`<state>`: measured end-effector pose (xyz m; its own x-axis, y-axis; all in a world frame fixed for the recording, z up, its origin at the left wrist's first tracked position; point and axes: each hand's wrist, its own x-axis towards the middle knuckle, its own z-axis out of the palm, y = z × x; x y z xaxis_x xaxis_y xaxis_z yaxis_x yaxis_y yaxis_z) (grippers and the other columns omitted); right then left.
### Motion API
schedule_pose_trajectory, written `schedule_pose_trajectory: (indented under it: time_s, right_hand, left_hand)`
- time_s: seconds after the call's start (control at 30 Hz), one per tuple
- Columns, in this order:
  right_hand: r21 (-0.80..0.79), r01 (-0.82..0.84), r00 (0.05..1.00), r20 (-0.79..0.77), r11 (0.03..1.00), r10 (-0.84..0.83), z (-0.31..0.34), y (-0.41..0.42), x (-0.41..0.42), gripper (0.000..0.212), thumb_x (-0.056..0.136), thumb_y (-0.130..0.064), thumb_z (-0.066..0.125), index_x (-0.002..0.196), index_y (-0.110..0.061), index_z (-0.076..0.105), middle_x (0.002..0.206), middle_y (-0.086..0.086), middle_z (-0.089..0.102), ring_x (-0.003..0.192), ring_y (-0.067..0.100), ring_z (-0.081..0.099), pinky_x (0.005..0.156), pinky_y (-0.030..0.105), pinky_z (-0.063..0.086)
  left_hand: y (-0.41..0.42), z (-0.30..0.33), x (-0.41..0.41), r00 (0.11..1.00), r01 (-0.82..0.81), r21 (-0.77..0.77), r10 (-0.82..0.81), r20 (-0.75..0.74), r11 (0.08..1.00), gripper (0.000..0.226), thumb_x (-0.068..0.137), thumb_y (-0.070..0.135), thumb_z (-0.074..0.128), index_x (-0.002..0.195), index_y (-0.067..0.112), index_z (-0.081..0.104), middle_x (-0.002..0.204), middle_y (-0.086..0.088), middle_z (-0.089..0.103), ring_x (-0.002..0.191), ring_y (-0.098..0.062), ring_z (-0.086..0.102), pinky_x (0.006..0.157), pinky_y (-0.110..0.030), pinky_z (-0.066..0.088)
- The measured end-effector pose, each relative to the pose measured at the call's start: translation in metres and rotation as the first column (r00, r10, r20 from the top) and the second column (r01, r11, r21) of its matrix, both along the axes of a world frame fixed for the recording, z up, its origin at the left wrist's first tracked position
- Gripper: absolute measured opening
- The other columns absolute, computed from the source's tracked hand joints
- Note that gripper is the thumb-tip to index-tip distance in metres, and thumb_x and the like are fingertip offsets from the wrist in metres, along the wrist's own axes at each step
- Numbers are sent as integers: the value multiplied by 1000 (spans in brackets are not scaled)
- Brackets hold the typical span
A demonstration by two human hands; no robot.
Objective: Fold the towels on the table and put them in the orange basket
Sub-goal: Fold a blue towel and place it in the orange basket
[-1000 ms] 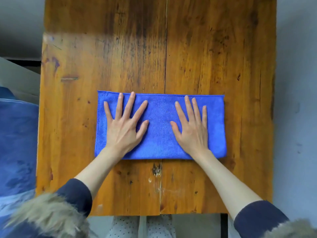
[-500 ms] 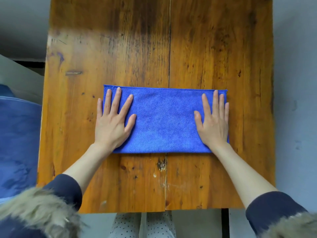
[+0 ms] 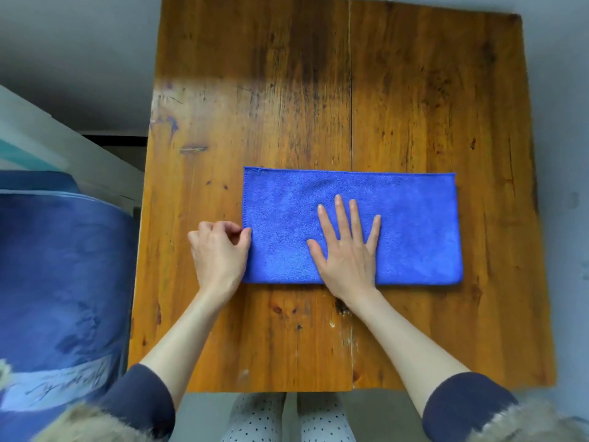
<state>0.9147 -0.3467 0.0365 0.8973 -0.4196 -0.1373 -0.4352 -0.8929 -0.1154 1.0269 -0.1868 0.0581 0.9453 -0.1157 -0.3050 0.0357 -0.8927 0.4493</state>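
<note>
One blue towel, half-folded, long axis left to right

Blue microfibre towel (image 3: 414, 224) lies flat mid-bench (image 3: 255, 90), a long rectangle running across the person's front. Right hand (image 3: 349, 250) presses flat on its middle, fingers straight and spread. Left hand (image 3: 218, 250), fingers curled, pinches the left short edge. Likely next: carry that nearer end rightward over the pinned middle. Orange basket not in view.

Left hand (image 3: 220, 250) has its fingers curled in a pinch; right hand (image 3: 347, 247) lies flat, fingers spread.
</note>
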Motion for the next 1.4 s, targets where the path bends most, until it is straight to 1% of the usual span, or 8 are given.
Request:
schedule_pose_trajectory:
  time_s: [0.23,0.4,0.53,0.63,0.8,1.17,1.3,1.4]
  right_hand:
    - [2,107,994,-38,994,-107,5,26,-4,60,93,-49,32,146,-22,27,155,8,20,144,28,14,111,63,8]
    - [35,119,993,5,992,-119,13,20,-5,57,92,-45,37,143,-21,37,153,9,27,142,29,20,109,63,11]
    - [33,132,991,-19,991,-132,9,8,-3,60,91,-45,46,145,-22,32,155,8,21,144,28,13,111,63,6]
    - [2,136,990,-36,991,-136,6,9,2,60,90,-49,34,144,-22,33,154,9,25,143,30,18,109,64,9]
    - [-45,102,994,-34,994,-104,3,5,5,61,89,-49,31,143,-22,37,152,9,29,141,32,24,108,66,12]
    - [151,125,992,-49,981,-119,22,-3,3,63,96,-48,36,150,-29,8,159,1,-2,146,21,-5,113,52,-10]
    - [268,156,976,108,951,-190,41,-10,-42,57,95,-29,50,146,-18,29,156,6,19,145,23,15,117,44,11]
    - [401,218,919,222,890,-325,51,-20,-80,49,93,-12,54,140,-10,41,148,8,35,134,25,39,107,36,35]
  left_hand:
    - [-6,9,9,999,21,71,-18,-45,997,19,83,27,57,91,13,67,106,-13,57,107,-34,45,88,-40,37]
    - [5,19,40,998,-12,-148,2,-64,989,7,80,20,58,78,14,56,80,-6,63,81,-29,54,70,-32,37]
    - [9,24,78,963,-115,-241,49,-263,964,11,84,18,62,75,18,56,69,5,56,72,-19,50,66,-28,37]
    - [13,28,95,905,-125,-310,-20,-426,943,9,86,14,65,92,11,59,74,-1,57,63,-14,50,62,-27,43]
    - [16,42,102,777,-154,-382,-127,-616,911,17,90,12,59,105,9,65,90,-3,64,75,-14,53,64,-24,46]
    - [-17,108,73,874,128,-504,-337,-350,854,14,89,8,58,90,21,64,81,1,59,65,-6,57,52,-14,49]
    - [-53,127,39,867,188,-518,-389,-312,835,13,87,6,58,94,15,64,81,1,56,63,-16,54,55,-20,51]
    - [-85,127,10,856,231,-498,-418,-305,836,16,84,3,55,93,14,63,77,3,54,55,-11,55,61,-27,53]
